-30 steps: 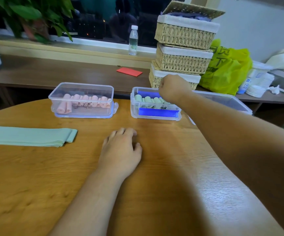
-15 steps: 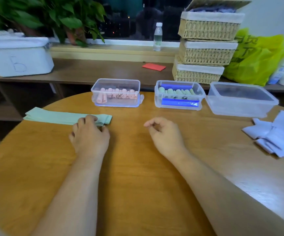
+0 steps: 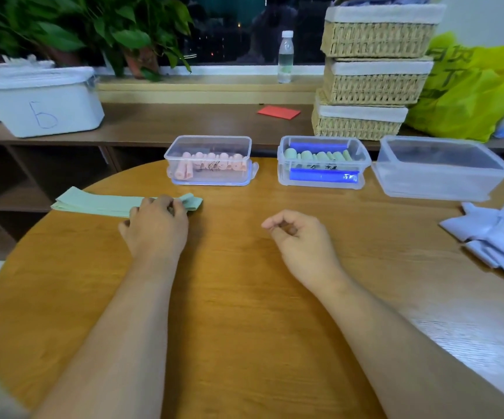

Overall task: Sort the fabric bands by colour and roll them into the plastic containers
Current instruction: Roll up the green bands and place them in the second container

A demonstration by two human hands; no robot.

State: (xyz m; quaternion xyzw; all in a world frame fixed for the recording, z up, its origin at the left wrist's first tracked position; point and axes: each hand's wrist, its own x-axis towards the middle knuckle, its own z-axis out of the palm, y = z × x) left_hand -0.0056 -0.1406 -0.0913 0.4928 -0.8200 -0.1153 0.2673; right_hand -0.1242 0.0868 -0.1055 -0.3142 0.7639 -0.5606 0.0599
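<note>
A flat stack of mint-green fabric bands [image 3: 93, 204] lies at the left of the round wooden table [image 3: 244, 313]. My left hand [image 3: 157, 228] rests on the stack's right end, with its fingers curled over the bands there. My right hand [image 3: 299, 240] hovers at the table's middle, loosely curled and holding nothing. Along the far edge stand three clear containers. The left container [image 3: 211, 140] holds pink rolls, the middle container [image 3: 362, 164] holds green rolls between blue latches, and the right container [image 3: 444, 189] holds nothing. Lavender bands [image 3: 498, 234] lie at the right edge.
On the shelf behind the table are a white lidded bin [image 3: 36, 101], a red card [image 3: 278, 112], three stacked wicker baskets [image 3: 374, 71] and a yellow-green bag [image 3: 471, 89]. A water bottle [image 3: 285, 55] and a plant [image 3: 78, 28] stand on the sill.
My right hand has pulled back from the green-roll container to the table's middle. My left hand has slid left onto the end of the green bands. The view has turned left.
</note>
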